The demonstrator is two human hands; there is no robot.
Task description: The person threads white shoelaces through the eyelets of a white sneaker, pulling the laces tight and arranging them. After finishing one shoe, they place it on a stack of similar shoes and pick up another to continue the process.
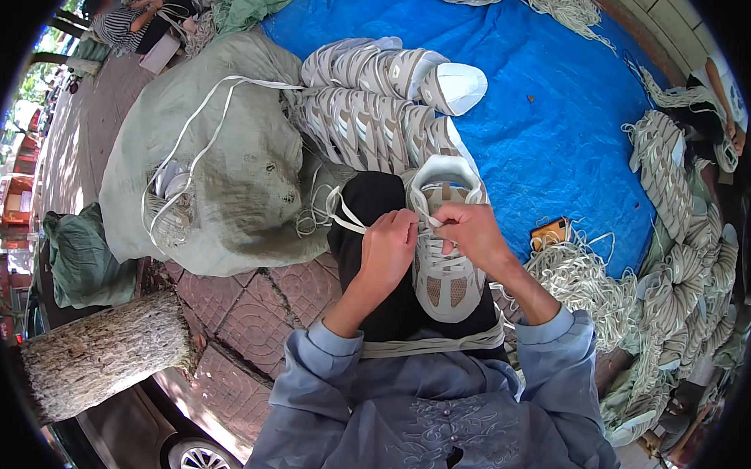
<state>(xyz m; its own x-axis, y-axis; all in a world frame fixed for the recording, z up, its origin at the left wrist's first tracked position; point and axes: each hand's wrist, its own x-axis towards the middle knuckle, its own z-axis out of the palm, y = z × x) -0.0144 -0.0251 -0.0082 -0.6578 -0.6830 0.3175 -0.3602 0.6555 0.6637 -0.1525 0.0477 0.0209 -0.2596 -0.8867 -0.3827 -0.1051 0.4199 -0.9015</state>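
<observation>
On a blue tarp (pixel 561 142), both hands' (pixel 387 247) (pixel 475 234) grips pinch, seemingly, one lace (pixel 347 217) on one shoe (pixel 444 274).

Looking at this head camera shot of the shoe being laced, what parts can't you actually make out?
- Head view: the eyelets under the left hand and right hand on the sneaker; the fingers cover them.
- Contents of the grey-green sack: only one shoe shows through its mesh pocket.
- The person at the top left: small, bent by the fisheye rim.
- The car at the bottom: cut off by the edge.
</observation>
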